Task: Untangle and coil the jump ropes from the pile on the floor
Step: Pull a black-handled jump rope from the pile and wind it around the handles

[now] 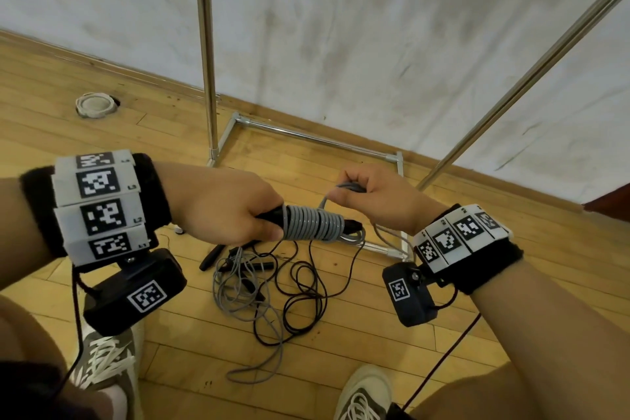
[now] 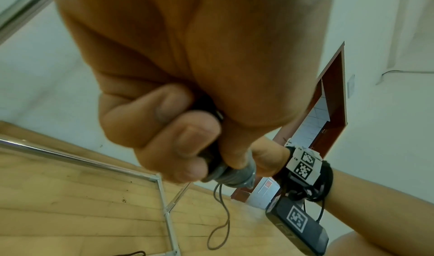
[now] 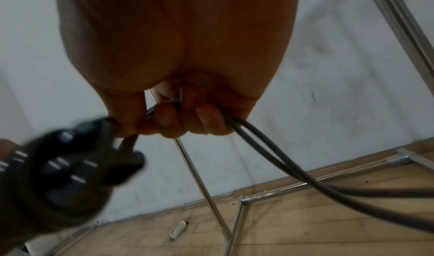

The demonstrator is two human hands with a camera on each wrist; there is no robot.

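My left hand (image 1: 238, 211) grips the black handles (image 1: 272, 215) of a grey jump rope, held level at waist height. Grey cord (image 1: 315, 223) is wound in tight turns around those handles. My right hand (image 1: 366, 193) pinches the loose grey cord (image 3: 258, 139) just right of the coil, and a doubled length hangs from its fingers. In the left wrist view, curled fingers (image 2: 164, 135) wrap the handles with the coil (image 2: 230, 176) just beyond. On the floor below lies a tangled pile (image 1: 272, 286) of grey and black ropes with black handles (image 1: 213, 256).
A metal clothes rack stands ahead, with an upright pole (image 1: 206, 44), a slanted pole (image 1: 525, 82) and a base frame (image 1: 306, 136) on the wooden floor by the white wall. A round floor fitting (image 1: 95, 105) sits at left. My shoes (image 1: 105, 361) flank the pile.
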